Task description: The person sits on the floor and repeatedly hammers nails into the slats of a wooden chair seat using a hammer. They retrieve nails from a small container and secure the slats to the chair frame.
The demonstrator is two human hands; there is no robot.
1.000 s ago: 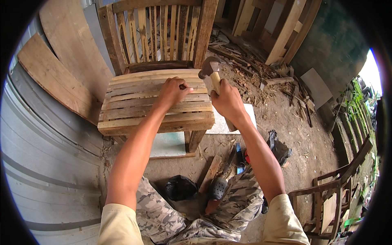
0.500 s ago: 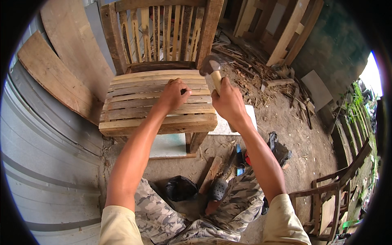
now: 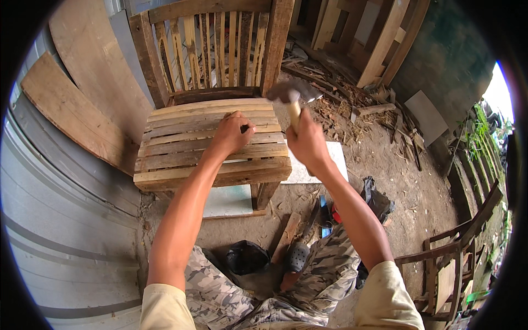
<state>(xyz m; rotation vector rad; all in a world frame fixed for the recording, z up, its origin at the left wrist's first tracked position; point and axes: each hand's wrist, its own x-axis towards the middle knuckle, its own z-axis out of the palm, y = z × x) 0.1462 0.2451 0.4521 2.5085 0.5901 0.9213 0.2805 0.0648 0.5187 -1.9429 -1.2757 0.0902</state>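
A wooden slatted chair stands before me, its seat (image 3: 187, 160) made of several pale, worn slats and its backrest (image 3: 212, 52) of upright strips. My right hand (image 3: 309, 142) is wrapped round the light wooden handle of a hammer (image 3: 295, 110). The dark hammer head is raised beside the seat's right edge, slightly blurred. On the right part of the seat rests my left hand (image 3: 234, 134), its fingers curled in a pinch. Whatever it may hold is hidden by the fingers.
Wide boards (image 3: 80, 107) lean against the corrugated metal wall at left. Wood scraps (image 3: 357, 96) litter the ground at the back right. A black plastic bag (image 3: 247, 257) and a wood offcut (image 3: 285, 237) lie between my legs. Another wooden frame (image 3: 451, 258) stands at lower right.
The hammer head has swung slightly to the right and turned, still raised. My left hand stays on the seat with its fingers closed. The view has shifted a little.
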